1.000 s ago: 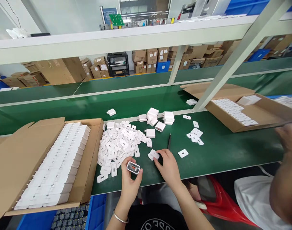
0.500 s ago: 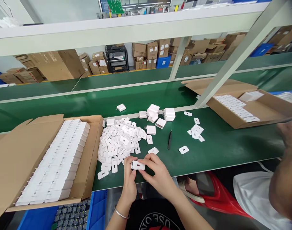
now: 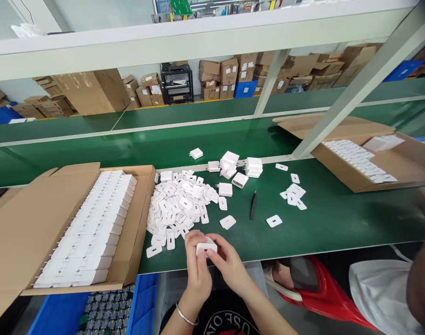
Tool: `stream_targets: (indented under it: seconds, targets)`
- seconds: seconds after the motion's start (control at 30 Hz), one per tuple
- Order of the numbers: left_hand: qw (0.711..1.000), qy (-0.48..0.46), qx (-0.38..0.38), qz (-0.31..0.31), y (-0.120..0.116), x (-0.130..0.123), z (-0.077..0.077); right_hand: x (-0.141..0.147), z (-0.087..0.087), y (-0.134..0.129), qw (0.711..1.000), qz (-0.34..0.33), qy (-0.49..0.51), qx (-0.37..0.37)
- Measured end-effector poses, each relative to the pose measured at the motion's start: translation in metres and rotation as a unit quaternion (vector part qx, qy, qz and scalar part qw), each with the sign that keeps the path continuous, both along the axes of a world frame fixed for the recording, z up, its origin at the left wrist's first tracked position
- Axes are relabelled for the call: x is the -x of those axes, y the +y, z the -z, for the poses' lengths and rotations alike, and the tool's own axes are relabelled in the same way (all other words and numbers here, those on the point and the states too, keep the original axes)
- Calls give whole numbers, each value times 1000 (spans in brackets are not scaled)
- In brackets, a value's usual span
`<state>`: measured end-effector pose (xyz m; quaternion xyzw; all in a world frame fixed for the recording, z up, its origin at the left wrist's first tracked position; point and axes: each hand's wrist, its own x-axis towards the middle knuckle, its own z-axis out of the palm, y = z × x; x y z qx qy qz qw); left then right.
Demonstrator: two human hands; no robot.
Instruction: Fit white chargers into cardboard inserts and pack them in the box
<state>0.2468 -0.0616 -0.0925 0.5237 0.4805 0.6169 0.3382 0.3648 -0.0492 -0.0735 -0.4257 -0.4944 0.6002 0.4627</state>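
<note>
Head view: left fingers (image 3: pixel 192 251) and right fingers (image 3: pixel 223 245) grip a white charger (image 3: pixel 207 245) from opposite sides, presumably to steady it; slotted faceplates (image 3: pixel 179 203) lie heaped beyond them.

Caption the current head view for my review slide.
Left hand and right hand grip a white charger housing near slotted white plates piled on a green workbench.
</note>
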Motion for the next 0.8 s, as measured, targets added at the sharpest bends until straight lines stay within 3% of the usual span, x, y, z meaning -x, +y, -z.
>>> stream_targets:
  seconds: [0.33, 0.47, 0.7, 0.8]
  targets:
    - [993, 67, 38, 94, 14, 19, -17, -9, -5, 11, 995, 58, 43, -64]
    - [996, 57, 25, 63, 14, 13, -14, -7, 2, 10, 994, 68, 42, -76]
    - [997, 53, 55, 22, 12, 4, -3, -3, 13, 9, 976, 143, -86, -139]
    - [996, 66, 51, 15, 13, 5, -1, -1, 16, 10, 976, 141, -88, -140]
